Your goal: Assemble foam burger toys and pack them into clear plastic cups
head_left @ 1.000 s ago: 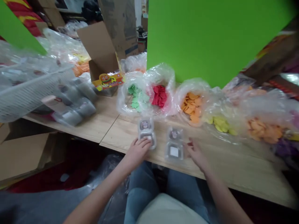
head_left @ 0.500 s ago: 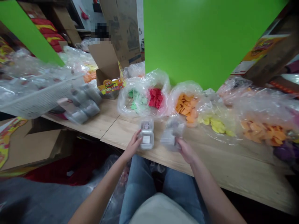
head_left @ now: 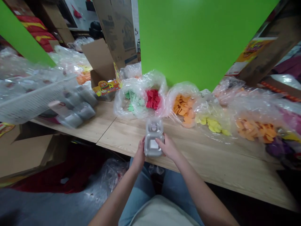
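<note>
Burger cartoon label (head_left: pixel 105 88) is showing on the cardboard box (head_left: pixel 102 70) ahead and left of the grip: orange and yellow strip, lettering too blurred to read. A white square label (head_left: pixel 154 144) is facing up on the clear plastic box (head_left: pixel 154 133) in the hands, with no legible writing.

The left hand (head_left: pixel 140 153) is coming up from the near side, its fingers (head_left: pixel 141 146) pressing on the box's left edge. The right hand (head_left: pixel 167 147) is angling in from the right, its fingers (head_left: pixel 160 142) lying against the opposite edge. Both forearms are converging over the person's jeans (head_left: pixel 174 185).

The hands are clamping the box between them, close to the near edge of the wooden table (head_left: pixel 211 163). Whether the box is also touching the wood, I cannot tell.

Just beyond the grip, plastic bags are sitting in a row: green pieces (head_left: pixel 133 100) and red pieces (head_left: pixel 152 99) ahead, orange pieces (head_left: pixel 182 106) and yellow pieces (head_left: pixel 211 124) further right.
</note>
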`<state>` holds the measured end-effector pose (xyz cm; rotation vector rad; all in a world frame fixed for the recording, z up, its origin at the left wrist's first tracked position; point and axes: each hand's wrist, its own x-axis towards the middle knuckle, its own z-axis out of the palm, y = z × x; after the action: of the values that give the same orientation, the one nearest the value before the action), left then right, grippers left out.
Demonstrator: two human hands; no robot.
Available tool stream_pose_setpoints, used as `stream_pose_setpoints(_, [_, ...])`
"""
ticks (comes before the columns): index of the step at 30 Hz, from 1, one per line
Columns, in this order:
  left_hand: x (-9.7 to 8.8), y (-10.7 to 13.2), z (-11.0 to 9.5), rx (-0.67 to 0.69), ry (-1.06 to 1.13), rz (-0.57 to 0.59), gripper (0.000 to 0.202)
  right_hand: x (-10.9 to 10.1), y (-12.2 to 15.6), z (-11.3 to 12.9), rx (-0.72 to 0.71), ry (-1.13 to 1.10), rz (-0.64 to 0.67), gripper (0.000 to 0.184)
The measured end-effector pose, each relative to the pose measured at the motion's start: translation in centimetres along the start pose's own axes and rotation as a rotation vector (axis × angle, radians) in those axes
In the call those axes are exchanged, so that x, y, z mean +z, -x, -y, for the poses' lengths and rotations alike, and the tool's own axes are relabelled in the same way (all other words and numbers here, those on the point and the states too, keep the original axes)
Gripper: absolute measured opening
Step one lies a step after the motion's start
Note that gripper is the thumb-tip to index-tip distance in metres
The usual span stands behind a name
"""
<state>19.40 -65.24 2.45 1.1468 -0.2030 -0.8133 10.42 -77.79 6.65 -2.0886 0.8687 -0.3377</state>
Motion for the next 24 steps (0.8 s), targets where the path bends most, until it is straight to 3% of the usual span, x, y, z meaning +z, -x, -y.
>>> stream_pose_setpoints(2, [-0.7,0.5,-0.9,0.117,-0.189,-0.020,0.057,-1.0,0.6,0.1,-0.051,0.079,-0.100,0.056])
stream_pose_setpoints(4, [-1.3,1.3,-2.4,0.374,-0.537,0.001,0.055,-2.1,1.4,0.2,-0.166,0.146,-0.194,0.052])
stream_pose_setpoints(7, [-1.2,2.4,-5.3,0.736,-1.138,0.302,0.045,-3.3,2.9,0.4,-0.480,0.279,-0.150,0.036])
stream_pose_setpoints(9, [-0.5,2.5,-7.0,0.815,-1.383,0.510,0.030,-3.4,3.6,0.8,-0.654,0.366,-0.049,0.028])
stream_pose_setpoints(10, [0.0,2.5,-7.6,0.830,-1.455,0.560,0.024,-3.4,3.8,1.0,-0.702,0.391,-0.016,0.024])
stream_pose_setpoints(14, [1.5,1.9,-9.0,0.798,-1.483,0.532,0.010,-3.3,3.7,2.1,-0.777,0.344,0.054,0.019])
stream_pose_setpoints(16, [1.6,1.8,-9.3,0.769,-1.380,0.476,0.028,-3.5,3.4,2.5,-0.807,0.312,0.097,0.018])
stream_pose_setpoints(19, [1.0,2.4,-9.4,0.726,-1.178,0.359,0.075,-4.0,3.2,2.4,-0.829,0.334,0.103,0.017])
stream_pose_setpoints(20, [0.7,2.7,-9.3,0.707,-1.113,0.310,0.080,-4.3,3.3,2.1,-0.841,0.346,0.092,0.016])
stream_pose_setpoints(22, [0.4,3.5,-8.9,0.685,-1.049,0.200,0.070,-5.2,3.8,1.0,-0.851,0.349,0.061,0.012])
stream_pose_setpoints(24, [0.8,4.1,-8.3,0.717,-1.145,0.165,0.058,-6.6,4.7,-0.8,-0.814,0.312,-0.045,0.013])
